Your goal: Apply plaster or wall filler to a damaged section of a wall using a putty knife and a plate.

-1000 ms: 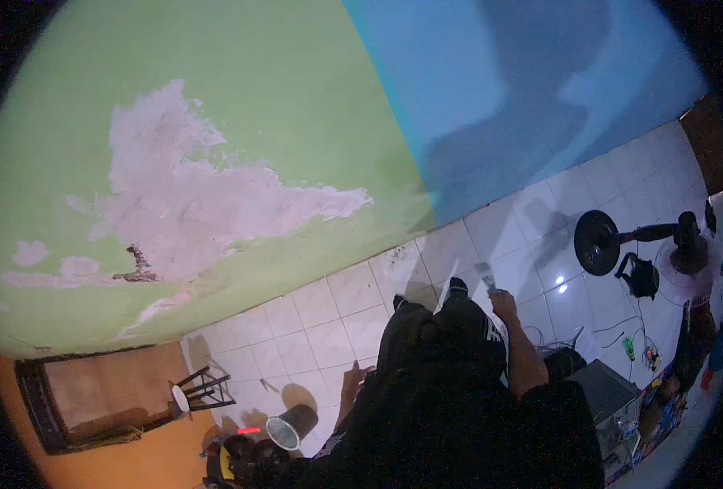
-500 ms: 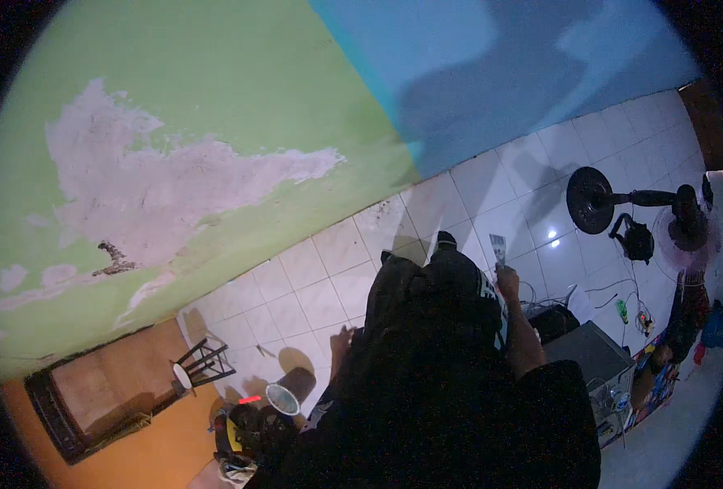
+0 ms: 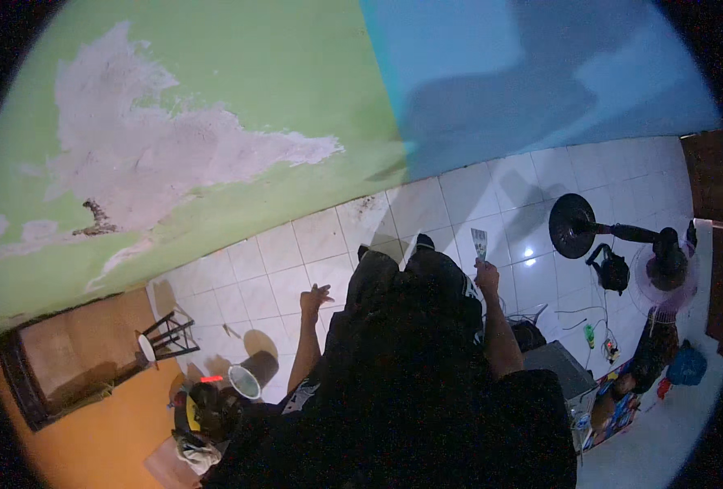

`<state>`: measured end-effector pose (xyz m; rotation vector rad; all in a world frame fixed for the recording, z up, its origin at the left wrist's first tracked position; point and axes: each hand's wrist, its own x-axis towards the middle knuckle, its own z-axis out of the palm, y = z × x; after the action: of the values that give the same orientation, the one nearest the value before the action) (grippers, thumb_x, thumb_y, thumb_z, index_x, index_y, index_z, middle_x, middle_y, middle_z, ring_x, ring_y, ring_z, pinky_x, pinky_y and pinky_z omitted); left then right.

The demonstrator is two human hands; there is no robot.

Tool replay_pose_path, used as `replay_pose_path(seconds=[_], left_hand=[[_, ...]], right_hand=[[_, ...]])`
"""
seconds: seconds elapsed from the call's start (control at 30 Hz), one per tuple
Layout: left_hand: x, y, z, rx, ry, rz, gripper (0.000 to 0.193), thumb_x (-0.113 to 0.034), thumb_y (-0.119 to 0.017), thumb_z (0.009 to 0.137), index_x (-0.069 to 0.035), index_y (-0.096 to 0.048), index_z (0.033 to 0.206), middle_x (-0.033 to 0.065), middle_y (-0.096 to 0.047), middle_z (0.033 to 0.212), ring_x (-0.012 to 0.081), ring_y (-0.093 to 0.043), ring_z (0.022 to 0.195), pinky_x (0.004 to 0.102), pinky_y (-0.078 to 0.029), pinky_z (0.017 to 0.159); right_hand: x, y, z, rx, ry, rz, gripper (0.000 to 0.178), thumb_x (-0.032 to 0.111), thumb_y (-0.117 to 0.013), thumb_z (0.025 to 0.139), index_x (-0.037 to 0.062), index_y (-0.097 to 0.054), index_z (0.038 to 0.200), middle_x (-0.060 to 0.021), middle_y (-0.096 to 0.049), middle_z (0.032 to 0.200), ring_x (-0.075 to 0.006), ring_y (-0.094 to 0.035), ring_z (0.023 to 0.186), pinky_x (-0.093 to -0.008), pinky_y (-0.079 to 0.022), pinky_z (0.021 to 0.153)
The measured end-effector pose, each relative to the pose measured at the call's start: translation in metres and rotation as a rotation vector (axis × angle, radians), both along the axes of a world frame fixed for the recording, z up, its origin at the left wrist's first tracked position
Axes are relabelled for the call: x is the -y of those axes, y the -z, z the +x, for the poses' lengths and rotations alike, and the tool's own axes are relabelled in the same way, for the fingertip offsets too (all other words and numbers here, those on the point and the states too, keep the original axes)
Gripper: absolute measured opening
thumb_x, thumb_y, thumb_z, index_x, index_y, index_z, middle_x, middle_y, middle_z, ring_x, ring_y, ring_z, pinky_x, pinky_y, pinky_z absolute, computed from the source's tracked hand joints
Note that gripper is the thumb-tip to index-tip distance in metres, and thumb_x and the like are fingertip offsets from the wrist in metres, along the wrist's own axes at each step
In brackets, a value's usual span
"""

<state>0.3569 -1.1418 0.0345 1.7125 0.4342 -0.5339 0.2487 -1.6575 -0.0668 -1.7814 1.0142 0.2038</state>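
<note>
A scraper [image 3: 480, 242] with a broad, flat blade points away from me, its handle closed in my right hand [image 3: 485, 275]. My left hand [image 3: 316, 297] is held out over the floor tiles, fingers apart and holding nothing. Ahead to the left rises a green wall [image 3: 288, 73] with a large pale bare patch [image 3: 174, 155] of ragged outline. A dark, damaged spot [image 3: 96, 218] shows low in that patch. Neither hand touches the wall. To the right, the wall turns blue [image 3: 459, 90].
A stool [image 3: 166, 337] and a bucket [image 3: 246, 381] stand at left, near a brown panel [image 3: 92, 354]. On the right are a standing fan [image 3: 614, 231], a black kettle-like object [image 3: 612, 271], loose cables [image 3: 594, 314], a grey box [image 3: 559, 367] and what looks like a person in dark clothes [image 3: 653, 354].
My left hand has come out from beside my body, fingers spreading. The right hand still holds the scraper. The view has turned and shifted, moving the floor objects leftward in the picture.
</note>
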Motion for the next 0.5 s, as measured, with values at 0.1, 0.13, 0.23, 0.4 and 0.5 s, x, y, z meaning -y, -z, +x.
replay_pose_path(seconds=[0.1,0.13,0.23,0.4,0.5], left_hand=[[0.012,0.021,-0.019,0.550,0.749,0.471,0.021,-0.009,-0.047,0.088,-0.004,-0.067,0.094,0.0074,-0.068,0.091,0.0151,-0.063,0.065,0.0317,-0.052,0.058],[-0.008,0.036,-0.033,0.375,0.753,0.615,0.022,-0.017,-0.051,0.086,-0.018,-0.066,0.102,0.0057,-0.068,0.087,0.0190,-0.063,0.062,0.0334,-0.050,0.054],[-0.038,0.068,-0.066,0.216,1.129,0.987,0.030,-0.036,-0.056,0.081,-0.028,-0.065,0.108,0.0097,-0.067,0.081,0.0273,-0.064,0.066,0.0405,-0.049,0.058],[-0.022,0.046,-0.095,-0.041,0.867,1.157,0.034,-0.037,-0.061,0.074,-0.024,-0.066,0.105,0.0104,-0.067,0.082,0.0271,-0.065,0.070,0.0411,-0.050,0.064],[-0.027,0.043,-0.101,-0.063,0.634,1.193,0.041,-0.041,-0.071,0.065,-0.015,-0.070,0.096,0.0125,-0.068,0.084,0.0267,-0.065,0.071,0.0404,-0.050,0.066]], right_hand=[[0.031,0.051,-0.056,0.339,-0.129,-0.347,0.041,0.043,-0.053,0.088,0.0033,-0.065,0.083,-0.0109,-0.056,0.052,-0.0187,-0.055,0.041,-0.0338,-0.044,0.044],[0.030,0.050,-0.051,0.277,-0.172,-0.327,0.039,0.041,-0.053,0.088,0.0038,-0.065,0.083,-0.0108,-0.056,0.053,-0.0196,-0.055,0.042,-0.0342,-0.045,0.045],[0.029,0.041,-0.049,0.181,-0.408,-0.605,0.034,0.036,-0.053,0.089,0.0045,-0.065,0.083,-0.0111,-0.059,0.058,-0.0219,-0.056,0.044,-0.0354,-0.047,0.048],[0.022,0.029,-0.042,0.062,-0.297,-0.342,0.034,0.031,-0.048,0.091,0.0039,-0.065,0.079,-0.0158,-0.064,0.075,-0.0265,-0.061,0.055,-0.0386,-0.049,0.057],[0.020,0.007,-0.011,0.074,-0.452,-0.389,0.037,0.035,-0.050,0.089,0.0022,-0.064,0.078,-0.0161,-0.064,0.074,-0.0267,-0.062,0.057,-0.0400,-0.048,0.057]])
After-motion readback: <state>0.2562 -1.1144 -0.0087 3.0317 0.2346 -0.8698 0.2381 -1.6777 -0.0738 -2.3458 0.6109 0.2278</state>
